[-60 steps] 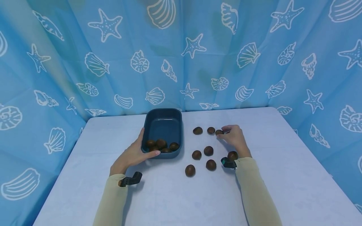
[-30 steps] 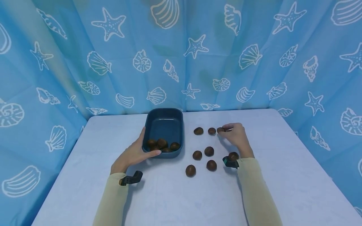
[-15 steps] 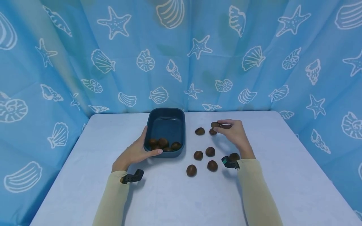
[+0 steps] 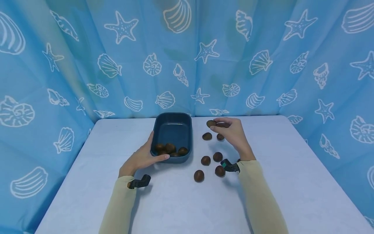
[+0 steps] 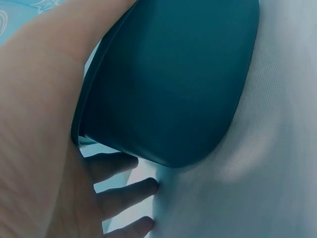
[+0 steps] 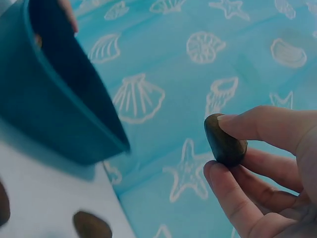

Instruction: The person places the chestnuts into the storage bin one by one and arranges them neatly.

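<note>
Brown nut (image 4: 211, 123) is pinched above the table (image 4: 166, 204) by the right hand (image 4: 232, 132), perhaps for fine control; the container (image 4: 172, 131) is touched by the left hand (image 4: 139, 160), fingers straight, probably for steadiness.

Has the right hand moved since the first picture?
Yes. Against the white table, the right hand has moved left, toward the dark blue dish.

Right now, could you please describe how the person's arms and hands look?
The left sleeve and right sleeve are long, plain and pale yellowish. A black left wrist device and black right wrist device show, the latter with a green patch. The left hand and right hand look gloveless.
</note>
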Demonstrator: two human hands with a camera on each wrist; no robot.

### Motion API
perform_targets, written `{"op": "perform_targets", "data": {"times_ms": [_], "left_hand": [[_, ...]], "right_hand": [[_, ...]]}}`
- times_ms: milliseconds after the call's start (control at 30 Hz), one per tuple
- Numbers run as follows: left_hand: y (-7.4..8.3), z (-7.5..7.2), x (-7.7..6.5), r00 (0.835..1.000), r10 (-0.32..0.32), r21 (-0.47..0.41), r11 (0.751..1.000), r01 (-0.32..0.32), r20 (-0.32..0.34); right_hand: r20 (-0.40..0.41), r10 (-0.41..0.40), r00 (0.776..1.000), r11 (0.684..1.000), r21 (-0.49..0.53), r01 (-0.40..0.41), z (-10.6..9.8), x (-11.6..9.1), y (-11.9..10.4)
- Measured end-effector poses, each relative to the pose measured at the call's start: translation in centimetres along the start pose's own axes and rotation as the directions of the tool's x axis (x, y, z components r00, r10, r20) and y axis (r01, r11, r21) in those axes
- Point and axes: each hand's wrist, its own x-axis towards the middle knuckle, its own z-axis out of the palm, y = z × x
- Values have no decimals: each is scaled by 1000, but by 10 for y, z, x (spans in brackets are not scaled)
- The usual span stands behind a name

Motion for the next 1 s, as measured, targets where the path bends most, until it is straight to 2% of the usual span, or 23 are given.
{"op": "perform_targets", "data": {"times_ms": [167,500,867,1000], "left_hand": [[-1,1,1,1000,2,-1,1000,-2,-5],[-2,2,3,999,33,-23,999,-33,-13],[0,2,3,998,58,-50,997,-59,-20],[1,2,3,995,97,-59,993,-98,-29]], "right_hand": [[21,-49,999,998,40,48,14,5,-17],[103,-68,992,995,85,60,54,18,-35],[180,-120,976,991,79,107,103,27,-41],[185,-129,974,991,61,119,117,27,-40]]}}
